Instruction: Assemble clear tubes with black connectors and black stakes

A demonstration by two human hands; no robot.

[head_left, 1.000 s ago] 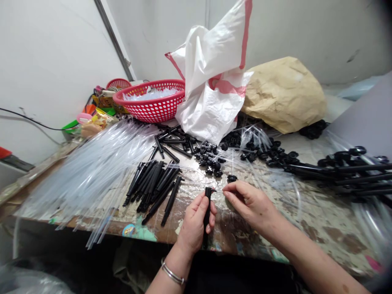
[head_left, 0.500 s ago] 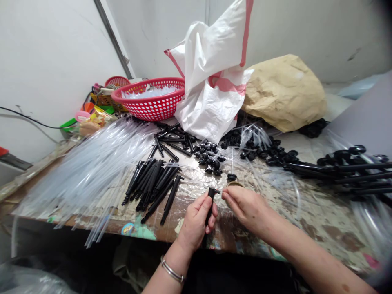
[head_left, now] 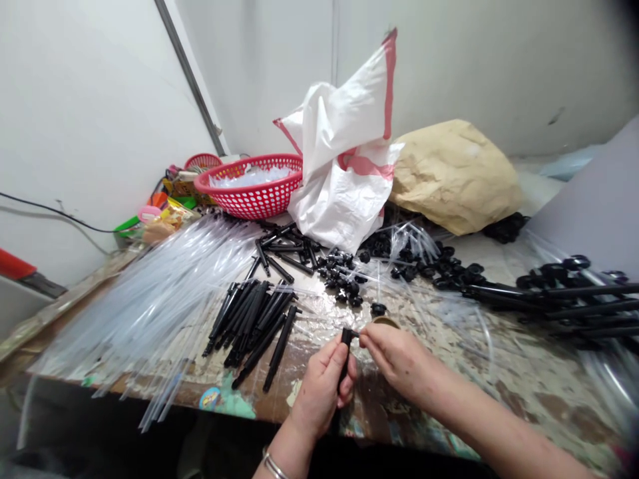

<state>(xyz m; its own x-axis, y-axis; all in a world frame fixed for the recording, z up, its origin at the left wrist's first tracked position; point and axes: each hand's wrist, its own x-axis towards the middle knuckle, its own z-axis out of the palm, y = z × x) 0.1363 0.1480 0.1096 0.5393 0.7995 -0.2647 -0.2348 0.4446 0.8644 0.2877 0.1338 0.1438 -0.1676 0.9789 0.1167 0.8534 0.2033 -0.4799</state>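
My left hand (head_left: 324,382) is wrapped round a black plastic tube (head_left: 346,337), held upright with its short side spout pointing right. My right hand (head_left: 399,356) pinches at the tip of that spout; whatever lies between its fingers is hidden. Just behind the right hand sits a small round brownish dish (head_left: 385,320), partly covered by it. To the left, several similar black tubes (head_left: 249,319) lie in a row on the worn table (head_left: 389,412). Black round caps with clear thin stems (head_left: 344,273) are heaped beyond my hands.
Long clear tubes (head_left: 144,306) spread across the left side, some overhanging the front edge. A red basket (head_left: 249,199) of clear pieces, a white sack (head_left: 339,193) and a brown paper bag (head_left: 454,176) stand behind. Longer black tubes (head_left: 559,299) are stacked at right.
The view has tilted up slightly, so everything sits lower in the picture. Both hands keep nearly the same pose at the black tube and its spout.
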